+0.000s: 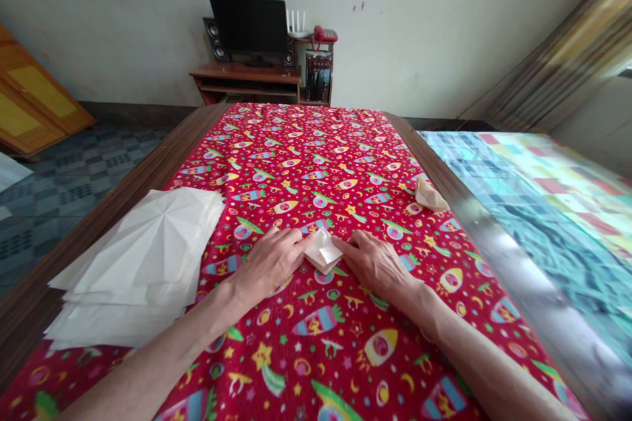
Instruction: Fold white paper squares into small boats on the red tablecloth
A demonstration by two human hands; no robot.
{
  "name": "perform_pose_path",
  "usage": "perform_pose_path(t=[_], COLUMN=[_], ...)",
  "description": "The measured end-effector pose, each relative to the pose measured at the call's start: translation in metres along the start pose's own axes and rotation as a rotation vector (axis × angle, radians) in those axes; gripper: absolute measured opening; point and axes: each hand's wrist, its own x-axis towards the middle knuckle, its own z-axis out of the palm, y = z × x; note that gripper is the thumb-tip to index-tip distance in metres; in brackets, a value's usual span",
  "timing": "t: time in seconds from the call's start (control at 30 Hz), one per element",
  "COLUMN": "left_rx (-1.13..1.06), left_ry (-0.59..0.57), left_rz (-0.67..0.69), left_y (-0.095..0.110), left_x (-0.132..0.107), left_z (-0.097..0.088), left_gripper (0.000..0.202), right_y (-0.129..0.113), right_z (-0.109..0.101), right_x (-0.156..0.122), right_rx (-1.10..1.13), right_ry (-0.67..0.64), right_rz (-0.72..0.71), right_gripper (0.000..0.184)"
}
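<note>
A small folded white paper [323, 250], diamond-shaped with layered flaps, lies on the red patterned cloth between my hands. My left hand [274, 260] has its thumb and curled fingers pressed on the left corner of the paper. On the opposite corner, my right hand [372, 260] grips it with thumb and forefinger, the other fingers bent against the cloth. Left of my left forearm lies a stack of white paper sheets [158, 243], its top sheet marked with creases fanning out from a point. A cream folded paper piece [429, 196] rests near the cloth's right edge.
The red cloth [306, 164] covers a dark wooden table [162, 148]. Beyond it stands a desk [247, 72] with a monitor [251, 25], speakers, a router and a red telephone [323, 34]. A bed [533, 210] with patterned covers adjoins the right side.
</note>
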Motion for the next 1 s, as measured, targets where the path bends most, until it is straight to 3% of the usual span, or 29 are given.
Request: perform_pose_path(t=[0.17, 0.37, 0.57, 0.73, 0.9, 1.0], left_rx=[-0.07, -0.234, -0.299, -0.161, -0.156, -0.167], left_ry=[0.036, 0.176, 0.262, 0.19, 0.119, 0.143], left_rz=[0.029, 0.057, 0.05, 0.137, 0.253, 0.193], left_y=[-0.006, -0.008, -0.008, -0.002, 0.002, 0.003], left_x=[-0.005, -0.008, -0.007, -0.004, -0.004, -0.005], left_z=[0.001, 0.015, 0.024, 0.018, 0.014, 0.013], left_gripper=[0.027, 0.02, 0.02, 0.017, 0.019, 0.019], right_y=[0.002, 0.002, -0.001, -0.002, -0.003, -0.002], right_z=[0.001, 0.004, 0.006, 0.006, 0.005, 0.005], right_x=[-0.002, -0.006, -0.005, -0.004, -0.004, -0.005], right_rx=[0.005, 0.07, 0.16, 0.117, 0.12, 0.115], right_ry=[0.03, 0.253, 0.327, 0.29, 0.258, 0.233], right_rz=[0.01, -0.12, -0.177, -0.192, -0.187, -0.21], right_gripper=[0.028, 0.022, 0.025, 0.024, 0.024, 0.024])
